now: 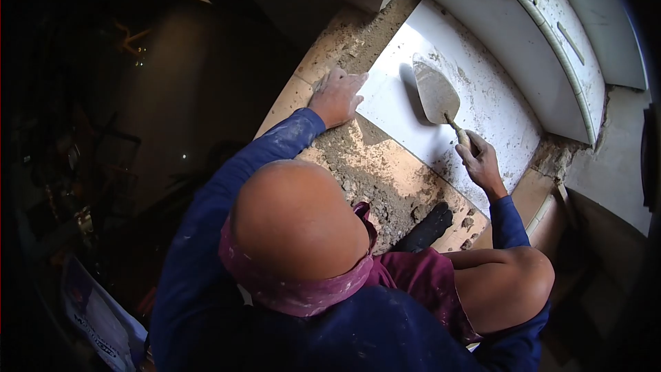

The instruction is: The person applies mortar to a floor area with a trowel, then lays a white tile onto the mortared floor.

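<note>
My left hand rests palm down beside the near-left edge of a large white tile, its dusty fingers apart and the fingertips at the tile's edge. In my right hand is the handle of a trowel. The trowel's broad grey blade is over the white tile and casts a shadow to its left. Grey-brown smears and specks mark the tile's right part. Loose crumbly mortar lies on the tan floor tiles along the near side.
White curved steps rise at the upper right, with a rough broken edge near the lower corner. A dark-covered foot stands on the mortar. Bare skin and maroon cloth fill the lower middle. A printed bag lies at the lower left.
</note>
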{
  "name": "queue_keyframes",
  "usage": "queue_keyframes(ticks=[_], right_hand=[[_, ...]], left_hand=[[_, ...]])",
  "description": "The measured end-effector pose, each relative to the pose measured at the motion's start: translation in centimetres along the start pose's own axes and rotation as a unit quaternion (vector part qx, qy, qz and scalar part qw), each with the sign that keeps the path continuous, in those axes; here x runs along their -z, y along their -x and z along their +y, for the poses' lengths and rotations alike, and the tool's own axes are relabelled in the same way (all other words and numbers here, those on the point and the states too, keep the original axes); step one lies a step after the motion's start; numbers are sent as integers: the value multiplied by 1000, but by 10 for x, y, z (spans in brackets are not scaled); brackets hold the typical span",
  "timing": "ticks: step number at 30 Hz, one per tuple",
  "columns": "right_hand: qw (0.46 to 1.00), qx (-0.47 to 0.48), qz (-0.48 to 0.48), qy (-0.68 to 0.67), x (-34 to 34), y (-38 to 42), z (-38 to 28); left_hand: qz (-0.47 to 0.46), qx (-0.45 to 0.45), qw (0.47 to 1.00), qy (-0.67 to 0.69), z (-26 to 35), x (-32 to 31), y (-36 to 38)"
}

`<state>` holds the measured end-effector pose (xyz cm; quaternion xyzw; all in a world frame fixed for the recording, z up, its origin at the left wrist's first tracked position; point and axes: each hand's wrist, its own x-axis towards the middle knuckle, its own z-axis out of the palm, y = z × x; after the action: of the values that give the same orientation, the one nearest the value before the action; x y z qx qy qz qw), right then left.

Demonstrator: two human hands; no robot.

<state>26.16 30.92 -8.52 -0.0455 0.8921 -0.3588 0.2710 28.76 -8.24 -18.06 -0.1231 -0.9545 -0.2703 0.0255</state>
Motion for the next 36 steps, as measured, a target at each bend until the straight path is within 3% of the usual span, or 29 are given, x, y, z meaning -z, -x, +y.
queue_keyframes(ticks=[4,9,12,14,16,18,19,22,23,24,25,26,27,28,29,30,31,33,34,36], right_hand=[[1000,-17,6,-1,-2,2,0],[999,7,16,33,-3,7,-10],[987,65,-22,146,14,1,-24],[983,5,-87,163,30,-1,-68],[955,101,-117,254,47,-11,-95],[884,322,-56,335,59,-27,-109],[849,341,-58,400,62,-35,-130],[815,307,-121,476,57,-51,-192],[809,346,-113,462,53,-58,-205],[801,385,-105,447,50,-67,-213],[764,508,-45,396,50,-84,-215],[838,412,-31,355,57,-85,-224],[900,380,28,213,57,-92,-220],[935,338,84,65,54,-99,-216],[935,326,103,-95,45,-100,-212],[910,307,119,-252,31,-101,-211],[869,279,39,-407,10,-107,-201],[808,265,27,-525,-44,-104,-202],[765,248,38,-593,-64,-101,-206],[674,297,-26,-676,-82,-116,-201]], left_hand=[[-104,43,992,62,-3,11,7],[-34,116,993,11,13,4,21],[-11,130,991,-9,18,3,34],[-16,130,991,-13,10,3,42],[-14,142,989,30,0,7,46],[46,161,978,128,1,19,42],[88,171,963,191,6,27,36],[207,37,965,156,24,50,8],[164,-37,973,160,13,46,2],[150,8,969,195,10,41,4],[136,54,963,228,9,42,4],[120,98,953,261,7,42,5],[147,78,958,231,4,44,6],[170,87,950,248,6,41,8],[193,97,940,264,9,37,10],[217,107,930,278,12,34,11],[231,95,932,264,15,31,8],[254,69,936,233,21,24,4],[228,84,940,241,19,21,6],[181,113,943,254,15,15,9]])
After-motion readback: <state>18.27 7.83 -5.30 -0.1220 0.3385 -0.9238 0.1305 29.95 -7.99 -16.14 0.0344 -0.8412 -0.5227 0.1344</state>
